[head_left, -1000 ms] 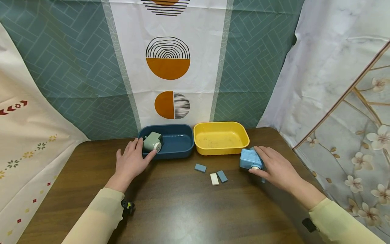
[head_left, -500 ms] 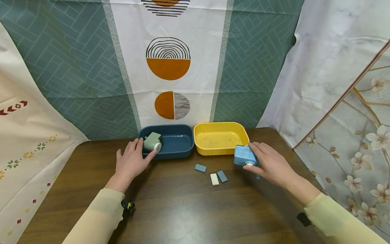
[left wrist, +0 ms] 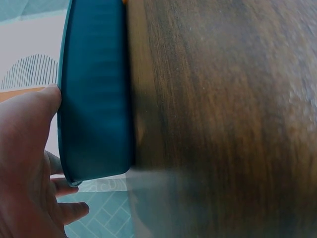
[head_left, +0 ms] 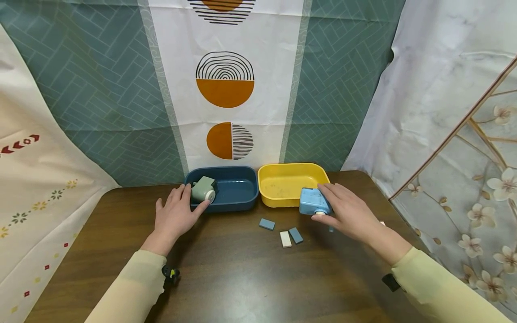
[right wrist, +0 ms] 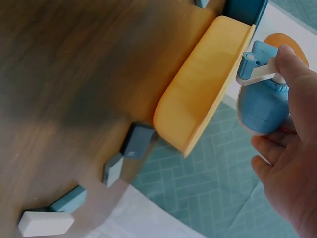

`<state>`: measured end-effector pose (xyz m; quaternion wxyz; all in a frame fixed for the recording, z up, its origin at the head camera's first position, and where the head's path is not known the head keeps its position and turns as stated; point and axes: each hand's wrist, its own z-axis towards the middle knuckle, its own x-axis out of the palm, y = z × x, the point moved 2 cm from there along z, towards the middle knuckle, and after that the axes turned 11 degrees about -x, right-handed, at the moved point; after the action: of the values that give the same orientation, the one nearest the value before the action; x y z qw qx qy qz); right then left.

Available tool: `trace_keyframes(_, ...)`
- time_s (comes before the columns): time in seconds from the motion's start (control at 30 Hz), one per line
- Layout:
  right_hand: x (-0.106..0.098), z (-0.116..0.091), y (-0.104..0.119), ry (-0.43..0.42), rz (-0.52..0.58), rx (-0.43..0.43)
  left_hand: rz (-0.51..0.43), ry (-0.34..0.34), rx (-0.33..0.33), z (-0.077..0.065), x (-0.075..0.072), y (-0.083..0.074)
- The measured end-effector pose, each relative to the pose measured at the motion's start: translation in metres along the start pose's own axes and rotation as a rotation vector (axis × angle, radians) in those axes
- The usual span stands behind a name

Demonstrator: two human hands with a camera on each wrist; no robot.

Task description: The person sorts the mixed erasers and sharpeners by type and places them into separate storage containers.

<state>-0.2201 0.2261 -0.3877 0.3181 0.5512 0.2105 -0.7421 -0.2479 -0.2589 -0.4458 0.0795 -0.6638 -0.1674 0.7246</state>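
Observation:
My right hand [head_left: 350, 214] grips a light blue hand-crank pencil sharpener [head_left: 312, 201], held over the front right part of the yellow bin's rim in the head view. In the right wrist view its white crank arm with a blue knob [right wrist: 249, 62] shows beside the thumb. My left hand [head_left: 173, 214] rests at the left front corner of a dark blue bin [head_left: 240, 205], fingers relaxed. Its thumb [left wrist: 48, 96] touches the front rim in the left wrist view, the other fingers lying by the end wall. A green sharpener [head_left: 203, 187] lies tilted inside that bin.
The yellow bin [head_left: 278, 202] stands right beside the blue one at the table's back edge. Two blue-grey blocks [head_left: 267, 224] and a white one [head_left: 285, 239] lie in front. More small blocks, including a white one [right wrist: 45, 224], lie to the right, mostly behind my right arm in the head view.
My right hand has moved left with the blue sharpener, from the right of the yellow bin to over its front right rim. My left hand stays at the blue bin's corner.

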Motion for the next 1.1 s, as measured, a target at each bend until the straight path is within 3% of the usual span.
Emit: trace_keyframes(1.1,0.008,0.062,0.025,-0.021,0.03,-0.071,0.011,-0.008,-0.003,-0.002,-0.001,-0.001)
